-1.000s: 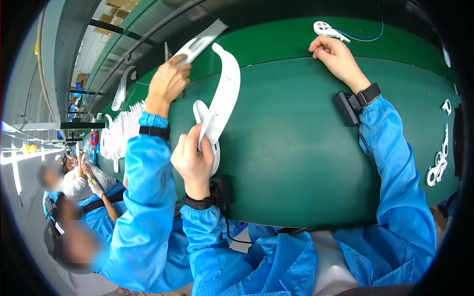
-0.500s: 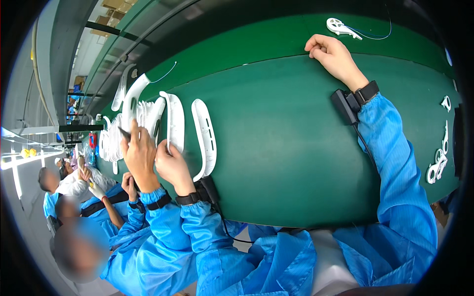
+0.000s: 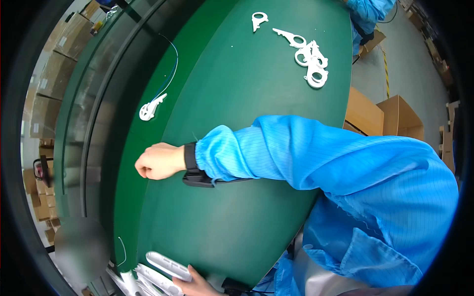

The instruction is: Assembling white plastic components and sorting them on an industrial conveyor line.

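Observation:
Over the seam of the green table, my right hand [image 3: 160, 162] is curled into a loose fist, with nothing showing in it. Beyond it, apart from the fingers, lies a white plastic part with a round spoked end [image 3: 147, 111] and a thin blue cable [image 3: 174, 69]. At the lower edge, my left hand [image 3: 197, 284] has its finger and thumb around the near end of a long white slotted cover [image 3: 168, 265]. More long white covers [image 3: 150, 278] are bunched beside that one. The frame's edge cuts off part of my left hand.
Several white ring-shaped parts [image 3: 311, 58] lie in a cluster at the far side, with a single white ring part [image 3: 258, 20] nearby. An open cardboard box [image 3: 402, 116] stands beyond the table's edge. Another person's blue sleeve [image 3: 370, 14] shows at the top right.
The view has swung to the right, bringing the ring parts and box into sight. My left hand has gone from an upright cover to the slotted one. My right hand's fingers look more tightly curled.

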`<action>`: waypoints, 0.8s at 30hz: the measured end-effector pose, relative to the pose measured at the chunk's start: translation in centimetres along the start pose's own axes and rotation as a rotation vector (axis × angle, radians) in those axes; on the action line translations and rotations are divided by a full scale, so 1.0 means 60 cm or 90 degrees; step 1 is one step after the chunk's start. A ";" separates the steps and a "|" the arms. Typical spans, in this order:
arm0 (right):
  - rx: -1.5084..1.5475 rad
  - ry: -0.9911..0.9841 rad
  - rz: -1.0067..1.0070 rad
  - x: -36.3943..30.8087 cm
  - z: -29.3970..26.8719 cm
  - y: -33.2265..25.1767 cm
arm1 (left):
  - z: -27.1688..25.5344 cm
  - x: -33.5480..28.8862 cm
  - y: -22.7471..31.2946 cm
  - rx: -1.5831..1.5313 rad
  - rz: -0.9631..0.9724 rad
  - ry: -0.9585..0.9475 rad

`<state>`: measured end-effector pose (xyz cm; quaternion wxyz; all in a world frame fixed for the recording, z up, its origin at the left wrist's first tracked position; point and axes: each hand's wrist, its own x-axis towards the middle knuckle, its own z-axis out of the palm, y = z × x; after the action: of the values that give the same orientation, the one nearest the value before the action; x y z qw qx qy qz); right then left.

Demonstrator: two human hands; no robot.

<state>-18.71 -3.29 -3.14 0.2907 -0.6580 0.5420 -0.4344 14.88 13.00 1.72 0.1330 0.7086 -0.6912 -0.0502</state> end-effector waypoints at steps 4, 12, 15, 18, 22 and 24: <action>-0.032 -0.055 -0.079 -0.064 -0.059 -0.056 | -0.030 0.057 0.034 0.021 0.145 -0.108; -0.520 0.235 0.009 -0.351 -0.329 -0.045 | 0.016 0.147 0.129 -0.234 0.339 -0.229; -0.611 0.442 0.316 -0.478 -0.397 -0.023 | 0.043 0.176 0.163 -0.152 0.463 -0.125; -0.673 0.462 0.516 -0.501 -0.403 -0.030 | 0.043 0.181 0.178 -0.092 0.443 -0.016; -0.590 0.482 0.562 -0.557 -0.430 -0.008 | 0.061 0.184 0.222 -0.164 0.452 -0.029; -0.477 0.503 0.514 -0.545 -0.440 0.016 | 0.087 0.176 0.216 -0.265 0.472 -0.030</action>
<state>-43.68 30.38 -0.36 -0.0374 -0.2523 0.9249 -0.2821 1.43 1.77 1.25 0.2666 0.3684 -0.8773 -0.1536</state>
